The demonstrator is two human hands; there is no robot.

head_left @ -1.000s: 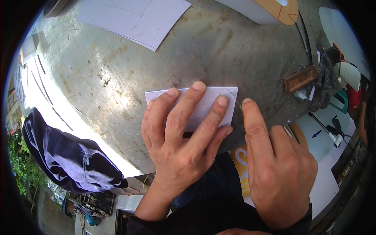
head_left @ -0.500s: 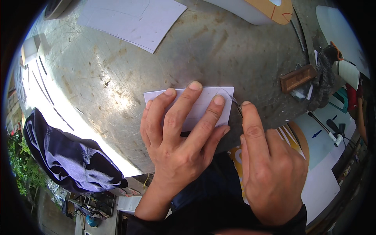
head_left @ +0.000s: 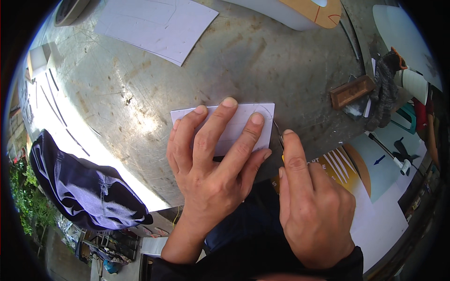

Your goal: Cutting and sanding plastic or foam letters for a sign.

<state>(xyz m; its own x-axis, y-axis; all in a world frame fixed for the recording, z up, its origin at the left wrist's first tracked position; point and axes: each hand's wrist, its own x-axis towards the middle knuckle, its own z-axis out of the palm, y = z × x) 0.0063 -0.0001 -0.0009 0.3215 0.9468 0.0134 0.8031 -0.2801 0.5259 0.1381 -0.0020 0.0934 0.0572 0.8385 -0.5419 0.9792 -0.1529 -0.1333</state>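
Your spread left hand (head_left: 211, 173) pins the board (head_left: 232, 133); your right hand (head_left: 316, 210), gripping the knife (head_left: 281, 136), has drawn to the board's right edge, apparently finishing a stroke.

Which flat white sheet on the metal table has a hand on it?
The near sheet, under the spread left hand; the far sheet lies beyond it with no hand touching it.

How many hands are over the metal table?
2: the left hand, fingers spread on the white piece; the right hand, beyond its right edge, gripping a thin tool.
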